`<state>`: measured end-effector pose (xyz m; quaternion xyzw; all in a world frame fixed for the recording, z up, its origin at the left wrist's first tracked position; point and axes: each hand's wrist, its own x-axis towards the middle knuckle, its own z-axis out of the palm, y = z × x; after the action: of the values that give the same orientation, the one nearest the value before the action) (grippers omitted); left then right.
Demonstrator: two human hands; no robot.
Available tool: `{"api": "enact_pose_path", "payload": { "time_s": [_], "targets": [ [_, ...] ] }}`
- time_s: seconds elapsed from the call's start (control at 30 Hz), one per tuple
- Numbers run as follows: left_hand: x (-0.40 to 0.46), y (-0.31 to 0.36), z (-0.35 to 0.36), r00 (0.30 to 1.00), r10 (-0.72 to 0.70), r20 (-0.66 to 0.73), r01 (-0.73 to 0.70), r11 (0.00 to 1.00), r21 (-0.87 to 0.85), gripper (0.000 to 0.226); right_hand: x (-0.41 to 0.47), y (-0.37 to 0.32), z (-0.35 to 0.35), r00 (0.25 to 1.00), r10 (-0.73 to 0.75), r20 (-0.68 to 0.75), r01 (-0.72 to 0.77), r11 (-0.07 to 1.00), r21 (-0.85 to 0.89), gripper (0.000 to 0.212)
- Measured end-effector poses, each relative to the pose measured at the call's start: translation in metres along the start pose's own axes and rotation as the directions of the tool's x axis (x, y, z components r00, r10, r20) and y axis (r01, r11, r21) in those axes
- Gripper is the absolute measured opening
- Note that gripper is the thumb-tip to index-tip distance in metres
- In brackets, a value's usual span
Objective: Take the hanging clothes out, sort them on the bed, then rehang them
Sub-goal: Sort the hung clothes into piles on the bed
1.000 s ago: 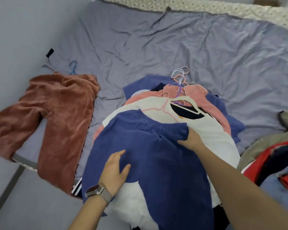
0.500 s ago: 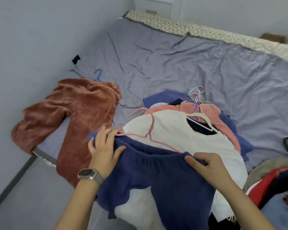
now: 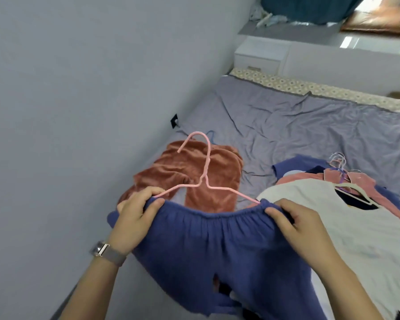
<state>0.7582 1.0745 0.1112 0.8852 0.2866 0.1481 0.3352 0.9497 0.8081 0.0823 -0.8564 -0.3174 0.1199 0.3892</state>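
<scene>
I hold up dark blue trousers [image 3: 217, 255] by their elastic waistband, with a pink wire hanger [image 3: 204, 172] sticking up out of the waist. My left hand [image 3: 134, 218] grips the waistband's left end and my right hand [image 3: 293, 225] grips its right end. Behind them rust-coloured velvet trousers [image 3: 194, 176] lie flat on the grey bedsheet [image 3: 310, 135]. To the right a pile of clothes on hangers lies on the bed, a white top [image 3: 356, 227] uppermost, over pink and blue garments [image 3: 360, 181].
A grey wall [image 3: 79, 112] runs along the left of the bed. A white nightstand [image 3: 261, 54] stands past the bed's far corner. A bunch of hanger hooks [image 3: 338, 161] pokes out of the pile. The far part of the sheet holds nothing.
Both hands have lifted the blue trousers off the pile by the waistband, and the pink hanger now stands upright. The view has tilted up toward the wall and nightstand.
</scene>
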Motion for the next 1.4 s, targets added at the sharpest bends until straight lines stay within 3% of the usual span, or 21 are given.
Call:
{"api": "enact_pose_path", "payload": {
  "time_s": [0.2,0.37,0.53,0.67,0.73,0.83,0.93,1.0,1.07,1.1,1.23,1.33,1.4],
  "targets": [
    [0.048,-0.015,-0.042,0.998,-0.053,-0.045,0.055,0.997,0.045,0.035,0.009,-0.045,0.031,1.0,0.021,0.005,-0.021,1.0,0.003,0.025],
    [0.094,-0.03,-0.057,1.0,-0.011,0.029,0.008,0.992,0.129,0.009,0.043,-0.052,0.066,0.994,0.1,-0.031,-0.098,0.993,0.068,0.034],
    [0.162,-0.047,-0.084,0.997,-0.036,0.073,0.034,0.999,0.03,0.021,0.122,-0.079,0.072,0.995,0.09,-0.045,-0.085,0.991,0.103,0.025],
    [0.254,-0.063,-0.074,0.993,0.021,0.116,-0.014,0.998,-0.06,0.012,0.217,-0.084,0.064,0.988,0.118,-0.103,-0.112,0.992,0.062,0.022],
    [0.313,-0.08,-0.063,0.99,0.082,0.113,-0.068,0.99,-0.121,0.011,0.272,-0.076,0.073,0.985,0.148,-0.092,-0.145,0.989,0.035,0.031],
    [0.394,-0.119,-0.041,0.981,0.147,0.123,-0.143,0.989,-0.041,0.037,0.347,-0.046,0.106,0.975,0.214,-0.055,-0.215,0.976,-0.025,0.039],
    [0.435,-0.173,-0.009,0.982,0.023,0.189,-0.035,0.997,0.063,0.048,0.408,0.011,0.156,0.948,0.317,0.012,-0.313,0.941,-0.127,0.026],
    [0.435,-0.207,0.017,0.964,-0.076,0.255,0.06,0.996,0.069,0.048,0.43,0.055,0.194,0.888,0.457,0.052,-0.423,0.855,-0.301,0.038],
    [0.423,-0.238,0.043,0.934,-0.137,0.331,0.121,0.99,0.068,0.045,0.431,0.088,0.234,0.778,0.627,0.051,-0.526,0.694,-0.492,0.061],
    [0.414,-0.252,0.055,0.915,-0.152,0.373,0.143,0.988,0.053,0.043,0.424,0.097,0.254,0.75,0.658,0.065,-0.535,0.661,-0.525,0.067],
    [0.379,-0.268,0.107,0.844,-0.161,0.512,0.168,0.985,0.034,0.036,0.359,0.103,0.307,0.777,0.599,0.194,-0.462,0.751,-0.472,0.067],
    [0.361,-0.233,0.149,0.798,-0.102,0.595,0.122,0.992,0.006,0.036,0.289,0.125,0.286,0.742,0.644,0.186,-0.547,0.743,-0.386,0.06],
    [0.352,-0.198,0.179,0.769,-0.041,0.638,0.067,0.998,-0.017,0.036,0.243,0.153,0.246,0.699,0.708,0.107,-0.654,0.692,-0.305,0.055]
  ]
}}
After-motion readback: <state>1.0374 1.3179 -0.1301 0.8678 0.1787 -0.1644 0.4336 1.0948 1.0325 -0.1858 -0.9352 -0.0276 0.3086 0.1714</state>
